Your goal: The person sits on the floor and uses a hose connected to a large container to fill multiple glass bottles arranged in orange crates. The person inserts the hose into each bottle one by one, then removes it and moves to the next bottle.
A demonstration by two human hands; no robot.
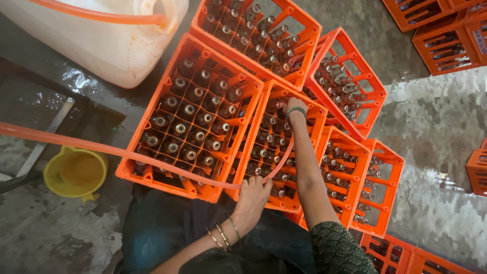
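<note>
Wet concrete floor (pixel 436 127), orange crates of glass bottles (pixel 190 119). Left hand (pixel 252 195) closed around orange hose (pixel 101 147); right hand (pixel 296 107) pinching hose end over far bottles in middle crate (pixel 276 147).

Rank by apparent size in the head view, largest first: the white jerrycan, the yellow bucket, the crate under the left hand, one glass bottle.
1. white jerrycan, partly cut off by the frame
2. orange crate; its closeness to the camera makes the top two unsure
3. yellow bucket
4. glass bottle
</note>
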